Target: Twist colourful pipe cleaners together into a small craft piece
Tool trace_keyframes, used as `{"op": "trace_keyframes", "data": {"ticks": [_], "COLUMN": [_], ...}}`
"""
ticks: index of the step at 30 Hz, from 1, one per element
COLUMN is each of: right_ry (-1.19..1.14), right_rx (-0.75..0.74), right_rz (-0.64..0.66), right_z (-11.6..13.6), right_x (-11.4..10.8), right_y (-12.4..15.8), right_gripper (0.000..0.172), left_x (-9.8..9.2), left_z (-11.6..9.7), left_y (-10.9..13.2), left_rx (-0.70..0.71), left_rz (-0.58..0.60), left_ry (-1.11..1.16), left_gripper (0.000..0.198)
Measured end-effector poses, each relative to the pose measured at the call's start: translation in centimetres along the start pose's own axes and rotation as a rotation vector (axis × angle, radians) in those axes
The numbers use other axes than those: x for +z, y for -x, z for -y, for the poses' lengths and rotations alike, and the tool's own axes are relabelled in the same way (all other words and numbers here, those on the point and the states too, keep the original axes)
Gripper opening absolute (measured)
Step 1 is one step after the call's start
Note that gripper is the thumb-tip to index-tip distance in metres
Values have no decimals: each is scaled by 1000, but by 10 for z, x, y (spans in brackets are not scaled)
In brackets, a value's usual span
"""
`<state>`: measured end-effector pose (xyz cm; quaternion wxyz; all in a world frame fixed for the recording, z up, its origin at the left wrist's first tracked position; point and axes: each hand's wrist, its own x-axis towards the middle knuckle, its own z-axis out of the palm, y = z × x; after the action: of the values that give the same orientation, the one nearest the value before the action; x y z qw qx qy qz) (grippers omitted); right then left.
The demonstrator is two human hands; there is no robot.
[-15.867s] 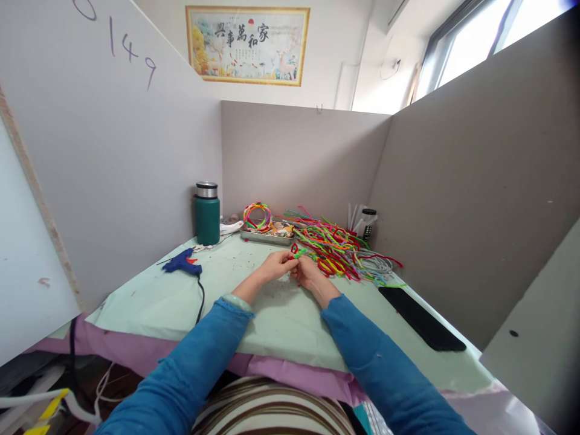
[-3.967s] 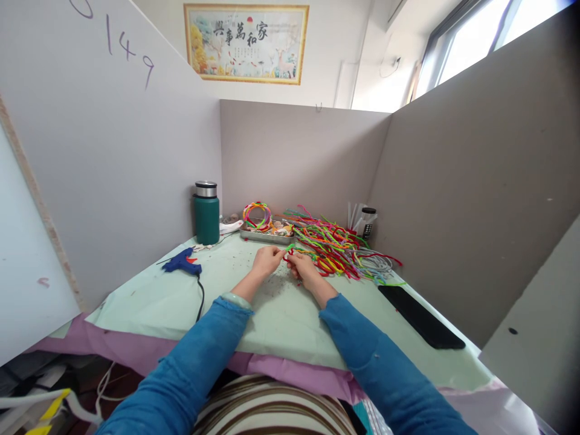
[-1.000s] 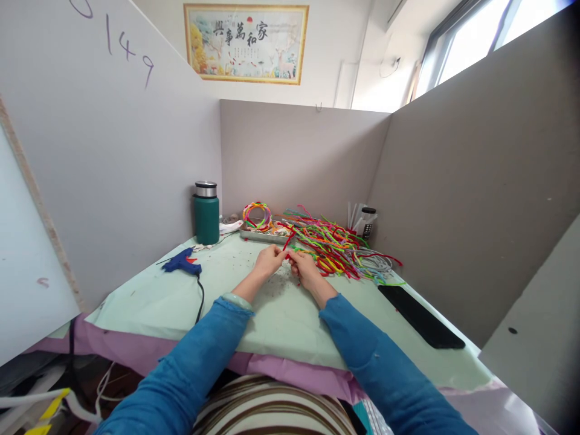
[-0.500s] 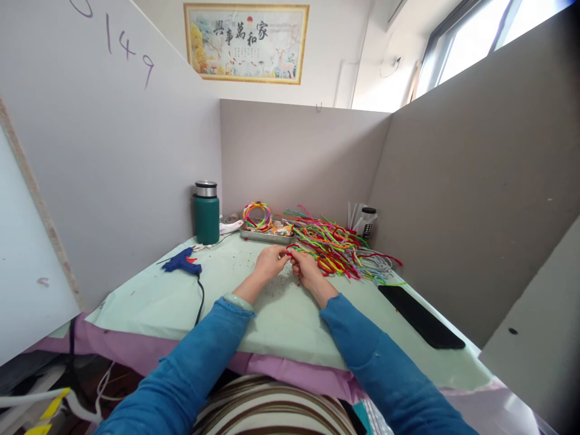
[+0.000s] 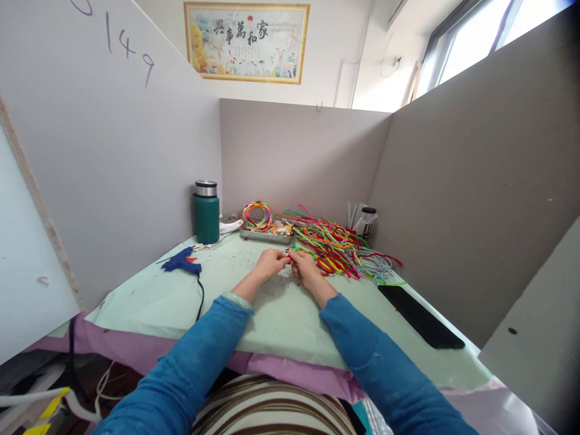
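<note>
My left hand (image 5: 270, 264) and my right hand (image 5: 306, 269) meet over the middle of the table, fingertips almost touching. Both are closed in a pinch on a small red piece of pipe cleaner (image 5: 289, 255), mostly hidden by the fingers. Just beyond and to the right of my right hand lies a big loose pile of coloured pipe cleaners (image 5: 335, 241). Behind my left hand stands a shallow metal tray (image 5: 267, 237) with small mixed pieces, and a multicoloured ring (image 5: 257, 215) rests upright in it.
A blue glue gun (image 5: 182, 261) with a black cord lies on the left, near a green flask (image 5: 206, 214). A flat black object (image 5: 421, 317) lies by the right edge. A clear container with a black lid (image 5: 366, 222) stands at the back right. Grey partitions (image 5: 303, 157) enclose the table.
My hands have shifted very slightly, and less of the red piece shows above the fingertips. Both keep their pinch; everything else on the table is the same.
</note>
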<state>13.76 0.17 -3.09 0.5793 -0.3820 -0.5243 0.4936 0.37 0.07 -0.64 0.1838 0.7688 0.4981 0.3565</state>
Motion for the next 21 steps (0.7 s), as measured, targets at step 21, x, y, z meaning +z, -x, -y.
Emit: {"op": "trace_keyframes", "data": {"ticks": [21], "right_ry": [74], "right_rx": [147], "right_rz": [70], "right_z": [-2], "right_x": [3], "right_y": [2], "right_gripper": [32], "left_x": [-3], "left_z": [0], "left_y": [-1], "left_rx": [-76], "left_rz": [-151], "left_ry": [35], "left_gripper": [32]}}
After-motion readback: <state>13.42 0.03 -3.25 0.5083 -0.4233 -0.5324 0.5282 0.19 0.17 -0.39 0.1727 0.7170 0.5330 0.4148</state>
